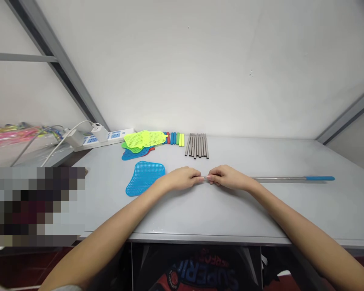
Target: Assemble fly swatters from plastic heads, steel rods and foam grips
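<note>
A long metal rod with a blue handle grip lies crosswise over the table, its thin left end between my hands. My right hand is closed around the rod, thumb and fingers pinched near that end. Just left of it, my left hand pinches the tip, and a short silver piece shows between the two hands. A blue mesh fly swatter head lies flat beside my left hand, partly behind the wrist. Whether its neck joins the rod is hidden by my left fingers.
Behind lie stacked yellow, green and blue swatter heads, a row of coloured grips and several metal rods. A power strip with plugs and cables is at the back left. The table edge runs in front.
</note>
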Action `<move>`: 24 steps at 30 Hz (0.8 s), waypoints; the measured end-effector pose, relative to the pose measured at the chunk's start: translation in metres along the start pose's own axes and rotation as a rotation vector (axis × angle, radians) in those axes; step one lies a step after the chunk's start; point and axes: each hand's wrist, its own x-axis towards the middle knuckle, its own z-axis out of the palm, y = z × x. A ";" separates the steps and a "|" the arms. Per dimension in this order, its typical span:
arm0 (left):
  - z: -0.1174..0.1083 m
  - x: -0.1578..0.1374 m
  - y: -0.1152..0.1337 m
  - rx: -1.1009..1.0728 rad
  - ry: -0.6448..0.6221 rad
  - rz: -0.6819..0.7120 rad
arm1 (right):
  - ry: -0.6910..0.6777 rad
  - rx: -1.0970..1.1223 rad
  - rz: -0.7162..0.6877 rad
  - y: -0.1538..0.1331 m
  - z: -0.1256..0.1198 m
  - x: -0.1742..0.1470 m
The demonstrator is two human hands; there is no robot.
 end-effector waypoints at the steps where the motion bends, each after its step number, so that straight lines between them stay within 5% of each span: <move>1: -0.002 0.000 -0.001 -0.027 -0.031 -0.009 | 0.003 -0.001 -0.008 -0.001 0.001 0.000; 16: 0.002 -0.003 0.004 -0.027 0.013 0.019 | 0.197 -0.234 -0.122 -0.006 0.014 -0.001; 24: 0.011 -0.007 0.012 0.206 0.131 -0.016 | 0.131 -0.028 -0.081 -0.008 0.012 -0.002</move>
